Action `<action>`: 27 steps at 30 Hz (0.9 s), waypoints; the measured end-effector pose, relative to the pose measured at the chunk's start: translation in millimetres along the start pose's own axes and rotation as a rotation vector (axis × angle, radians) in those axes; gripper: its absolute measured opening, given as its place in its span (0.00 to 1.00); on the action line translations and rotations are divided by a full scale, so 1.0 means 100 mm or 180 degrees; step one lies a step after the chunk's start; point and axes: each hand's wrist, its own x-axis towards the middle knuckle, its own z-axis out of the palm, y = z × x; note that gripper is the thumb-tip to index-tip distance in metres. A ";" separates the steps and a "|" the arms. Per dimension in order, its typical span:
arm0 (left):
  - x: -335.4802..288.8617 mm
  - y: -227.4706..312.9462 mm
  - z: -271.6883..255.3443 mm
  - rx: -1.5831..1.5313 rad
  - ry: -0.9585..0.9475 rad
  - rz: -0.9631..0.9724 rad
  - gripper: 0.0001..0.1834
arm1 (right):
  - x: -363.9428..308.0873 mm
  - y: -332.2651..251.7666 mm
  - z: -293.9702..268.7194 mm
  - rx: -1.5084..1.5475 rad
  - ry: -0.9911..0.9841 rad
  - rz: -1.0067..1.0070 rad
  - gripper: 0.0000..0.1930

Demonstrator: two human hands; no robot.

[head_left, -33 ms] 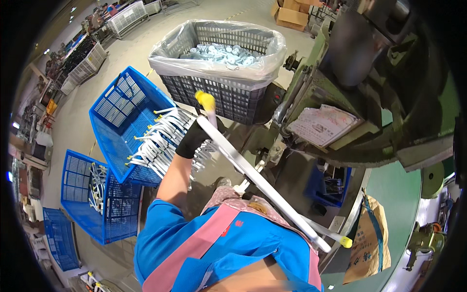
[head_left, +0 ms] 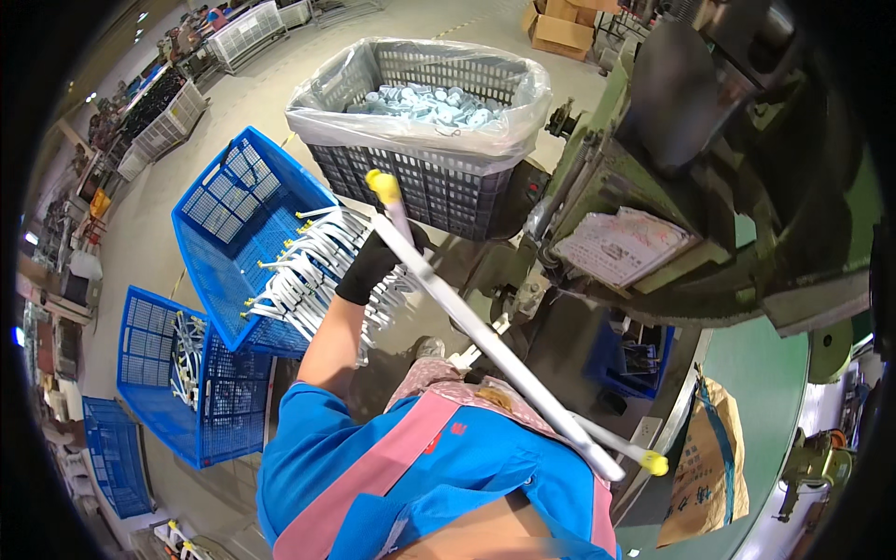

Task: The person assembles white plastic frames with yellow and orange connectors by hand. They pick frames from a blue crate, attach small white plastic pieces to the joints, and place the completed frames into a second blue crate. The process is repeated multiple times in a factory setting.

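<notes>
My left hand, in a black glove, is closed around the upper end of a white tubular frame. The frame slants across my body from upper left to lower right. A yellow cap tips its short upper leg, and another yellow cap tips the leg at its lower end. Just left of my hand, many similar white tubes with yellow tips lie piled across a blue crate. I cannot see my right hand or forearm.
Ahead stands a black crate lined with clear plastic, holding pale metal parts. A green machine rises at the right, above a small blue bin. A brown sack lies lower right. More blue crates stand at left.
The white frame has shifted slightly left, both capped ends with it. My left hand keeps its hold and has barely moved.
</notes>
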 end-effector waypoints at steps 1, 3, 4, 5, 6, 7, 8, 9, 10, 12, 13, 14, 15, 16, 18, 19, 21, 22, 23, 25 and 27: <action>-0.02 -0.12 -0.10 0.0643 0.0390 0.0006 0.11 | 0.07 -0.03 0.01 -0.0020 -0.0033 -0.0028 0.15; -0.04 -0.25 -0.36 0.1282 0.0397 -0.0518 0.11 | 0.18 -0.09 0.03 -0.0035 -0.0067 -0.0053 0.15; -0.04 -0.24 -0.52 0.2289 0.0311 -0.0520 0.11 | 0.24 -0.14 0.04 -0.0052 -0.0075 -0.0067 0.15; -0.01 -0.22 -0.63 0.3416 0.0182 -0.0847 0.11 | 0.30 -0.19 0.05 -0.0064 -0.0090 -0.0079 0.15; 0.01 -0.12 -0.75 0.2745 0.0240 -0.1181 0.10 | 0.38 -0.25 0.07 -0.0080 -0.0083 -0.0084 0.15; 0.12 -0.04 -0.79 0.1745 0.0742 -0.1694 0.09 | 0.46 -0.32 0.08 -0.0102 -0.0085 -0.0087 0.16; 0.27 0.08 -0.84 0.2077 0.0711 -0.1241 0.09 | 0.53 -0.39 0.09 -0.0122 -0.0082 -0.0095 0.16; 0.44 0.21 -0.85 0.2441 0.0664 -0.0806 0.10 | 0.61 -0.47 0.10 -0.0144 -0.0071 -0.0103 0.16; 0.64 0.31 -0.83 0.2654 0.0740 -0.0050 0.10 | 0.68 -0.54 0.12 -0.0177 -0.0064 -0.0113 0.16; 1.05 0.48 -0.79 0.2444 0.0590 0.0126 0.10 | 0.82 -0.70 0.16 -0.0228 -0.0039 -0.0126 0.16; 1.26 0.52 -0.78 0.2400 0.0515 0.0295 0.09 | 0.87 -0.78 0.18 -0.0243 -0.0019 -0.0141 0.16; 1.49 0.54 -0.79 0.2639 0.0459 0.0557 0.09 | 0.92 -0.85 0.20 -0.0269 -0.0006 -0.0157 0.17; 1.72 0.53 -0.82 0.2836 0.0397 0.0953 0.08 | 0.97 -0.92 0.22 -0.0284 0.0018 -0.0168 0.17; 1.95 0.48 -0.88 0.2960 0.0343 0.1062 0.06 | 1.01 -0.98 0.24 -0.0306 0.0038 -0.0169 0.17; 2.43 0.32 -1.09 0.2830 -0.0011 0.0483 0.06 | 1.05 -1.09 0.29 -0.0337 0.0089 -0.0162 0.17; 2.66 0.19 -1.21 0.2773 -0.0246 0.0303 0.06 | 1.06 -1.14 0.31 -0.0345 0.0115 -0.0140 0.18; 3.09 -0.12 -1.44 0.3154 -0.0503 0.0239 0.07 | 1.06 -1.23 0.35 -0.0342 0.0179 -0.0113 0.18; 3.29 -0.29 -1.54 0.3676 -0.0610 0.0274 0.08 | 1.06 -1.27 0.38 -0.0329 0.0215 -0.0111 0.18; 3.45 -0.46 -1.63 0.4018 -0.0709 0.0174 0.08 | 1.05 -1.31 0.40 -0.0301 0.0256 -0.0141 0.18; 3.73 -0.79 -1.74 0.4541 -0.0961 0.0081 0.09 | 1.03 -1.37 0.48 -0.0299 0.0327 -0.0116 0.19; 3.87 -1.05 -1.82 0.4751 -0.1252 -0.0205 0.16 | 0.99 -1.43 0.58 -0.0453 0.0560 -0.0050 0.19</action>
